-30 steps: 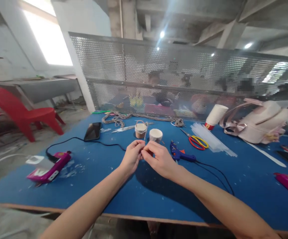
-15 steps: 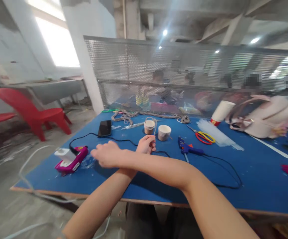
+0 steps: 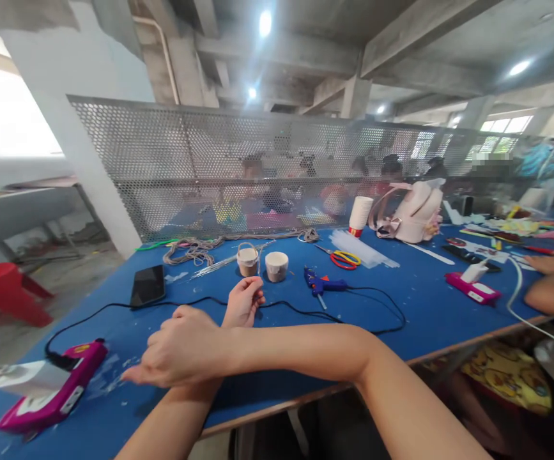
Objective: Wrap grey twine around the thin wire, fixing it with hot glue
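Observation:
My right arm crosses over my left forearm, and my right hand (image 3: 181, 350) hovers low over the blue table (image 3: 430, 313) with its fingers loosely bent and nothing in them. It is close to a pink power strip (image 3: 53, 396) with a white plug (image 3: 26, 378). My left hand (image 3: 244, 300) rests further back, its fingers pinched shut on something thin that I cannot make out. Just beyond it stand two small cups (image 3: 248, 260) (image 3: 277, 266), one with a rope handle.
A black phone (image 3: 148, 285), grey rope (image 3: 195, 250), a blue glue gun (image 3: 317, 283) with a black cable (image 3: 377, 300), scissors (image 3: 345, 259), clear glue sticks (image 3: 363, 249), stacked paper cups (image 3: 360, 216) and a pink bag (image 3: 411, 214) lie around. Another person's arm (image 3: 552, 284) rests at the right. A mesh screen (image 3: 161, 166) backs the table.
My hands have parted: the right hand left the pinch, swung left across my left arm and came down near the pink power strip. The left hand stays pinched shut. The view has turned right.

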Demonstrator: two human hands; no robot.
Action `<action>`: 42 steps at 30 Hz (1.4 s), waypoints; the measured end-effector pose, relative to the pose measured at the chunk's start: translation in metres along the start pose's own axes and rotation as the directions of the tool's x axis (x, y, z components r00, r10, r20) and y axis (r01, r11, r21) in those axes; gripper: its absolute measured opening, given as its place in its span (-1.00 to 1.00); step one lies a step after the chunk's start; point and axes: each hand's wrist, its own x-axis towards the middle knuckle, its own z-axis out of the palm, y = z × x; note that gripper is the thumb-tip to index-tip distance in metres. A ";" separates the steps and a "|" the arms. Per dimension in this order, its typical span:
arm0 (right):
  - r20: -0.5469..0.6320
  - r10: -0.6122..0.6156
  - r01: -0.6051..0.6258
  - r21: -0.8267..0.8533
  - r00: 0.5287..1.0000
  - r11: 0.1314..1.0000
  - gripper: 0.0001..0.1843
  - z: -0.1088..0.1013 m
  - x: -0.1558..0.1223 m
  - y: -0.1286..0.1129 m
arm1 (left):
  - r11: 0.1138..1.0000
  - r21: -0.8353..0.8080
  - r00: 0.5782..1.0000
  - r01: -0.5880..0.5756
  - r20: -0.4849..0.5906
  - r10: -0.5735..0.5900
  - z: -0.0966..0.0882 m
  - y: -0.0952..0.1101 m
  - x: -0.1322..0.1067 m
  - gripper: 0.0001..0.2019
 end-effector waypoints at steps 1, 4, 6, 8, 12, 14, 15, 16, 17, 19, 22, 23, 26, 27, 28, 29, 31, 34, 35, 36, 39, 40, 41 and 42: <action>-0.037 0.024 -0.024 -0.003 0.999 1.000 -0.61 -0.005 -0.012 0.004 | 1.000 0.012 1.000 -0.004 -0.004 0.004 0.000 0.000 0.001 -0.66; -0.140 0.037 -0.030 0.049 0.990 0.998 -0.81 -0.019 -0.057 0.021 | 0.998 0.044 0.999 -0.039 -0.007 0.039 0.000 0.000 0.000 -0.66; -0.198 0.105 -0.085 0.105 0.975 0.991 -0.85 -0.026 -0.089 0.034 | 0.995 0.061 0.996 -0.084 0.002 0.084 0.001 0.001 -0.003 -0.70; -0.262 0.242 -0.196 0.190 0.934 0.962 -0.87 -0.032 -0.121 0.050 | 0.987 0.073 0.990 -0.140 0.016 0.140 0.002 0.003 -0.008 -0.76; -0.379 0.517 -0.382 0.377 0.767 0.844 -0.87 -0.048 -0.172 0.083 | 0.961 0.113 0.968 -0.251 0.056 0.246 0.008 0.010 -0.021 -0.78; -0.436 0.574 -0.424 0.398 0.693 0.813 -0.84 -0.056 -0.190 0.101 | 0.944 0.172 0.959 -0.283 0.086 0.272 0.011 0.015 -0.028 -0.80; -0.462 0.589 -0.438 0.400 0.663 0.805 -0.83 -0.059 -0.196 0.109 | 0.935 0.206 0.956 -0.289 0.101 0.274 0.012 0.018 -0.031 -0.81; -0.482 0.602 -0.447 0.405 0.637 0.797 -0.83 -0.062 -0.202 0.116 | 0.926 0.236 0.955 -0.294 0.112 0.274 0.014 0.020 -0.034 -0.81; -0.503 0.605 -0.450 0.406 0.618 0.796 -0.83 -0.064 -0.206 0.123 | 0.919 0.264 0.955 -0.292 0.126 0.267 0.015 0.023 -0.035 -0.80; -0.546 0.565 -0.419 0.379 0.619 0.825 -0.83 -0.066 -0.212 0.132 | 0.905 0.325 0.960 -0.273 0.158 0.233 0.016 0.027 -0.035 -0.81; -0.550 0.429 -0.304 0.308 0.716 0.902 -0.79 -0.064 -0.214 0.140 | 0.845 0.486 0.967 -0.222 0.221 0.126 0.017 0.030 -0.031 -0.79; -0.520 0.403 -0.275 0.308 0.753 0.911 -0.78 -0.064 -0.215 0.141 | 0.829 0.521 0.967 -0.201 0.240 0.084 0.018 0.031 -0.029 -0.78; -0.392 0.459 -0.298 0.406 0.797 0.864 -0.77 -0.061 -0.215 0.143 | 0.798 0.584 0.964 -0.149 0.265 -0.014 0.019 0.034 -0.026 -0.76; -0.350 0.502 -0.329 0.448 0.791 0.831 -0.79 -0.059 -0.215 0.144 | 0.792 0.597 0.963 -0.129 0.264 -0.043 0.021 0.036 -0.026 -0.76; -0.306 0.541 -0.359 0.488 0.783 0.795 -0.80 -0.058 -0.215 0.145 | 0.786 0.610 0.965 -0.101 0.253 -0.073 0.022 0.037 -0.025 -0.75; -0.261 0.574 -0.385 0.525 0.776 0.759 -0.81 -0.056 -0.215 0.146 | 0.784 0.615 0.969 -0.081 0.234 -0.084 0.024 0.039 -0.025 -0.75; -0.153 0.626 -0.429 0.605 0.764 0.671 -0.80 -0.053 -0.215 0.149 | 0.804 0.594 0.977 -0.007 0.176 -0.121 0.027 0.040 -0.024 -0.76; 0.067 0.662 -0.484 0.737 0.747 0.472 -0.79 -0.049 -0.215 0.156 | 0.816 0.574 0.979 0.070 0.119 -0.167 0.028 0.038 -0.019 -0.75; 0.140 0.659 -0.496 0.776 0.739 0.390 -0.77 -0.048 -0.215 0.159 | 0.810 0.582 0.978 0.078 0.113 -0.176 0.028 0.037 -0.017 -0.75; 0.201 0.652 -0.503 0.804 0.731 0.316 -0.75 -0.047 -0.214 0.161 | 0.801 0.593 0.977 0.082 0.110 -0.181 0.027 0.035 -0.014 -0.75; 0.320 0.625 -0.519 0.839 0.713 0.163 -0.75 -0.044 -0.211 0.167 | 0.784 0.614 0.973 0.094 0.110 -0.202 0.024 0.030 -0.006 -0.76; 0.343 0.618 -0.534 0.832 0.707 0.148 -0.77 -0.043 -0.211 0.169 | 0.783 0.613 0.970 0.106 0.109 -0.217 0.023 0.029 -0.004 -0.76; 0.362 0.611 -0.554 0.818 0.704 0.153 -0.78 -0.042 -0.211 0.169 | 0.783 0.610 0.966 0.123 0.107 -0.235 0.022 0.028 -0.002 -0.76; 0.373 0.603 -0.574 0.799 0.705 0.177 -0.79 -0.041 -0.211 0.169 | 0.786 0.602 0.962 0.141 0.105 -0.253 0.020 0.027 0.000 -0.75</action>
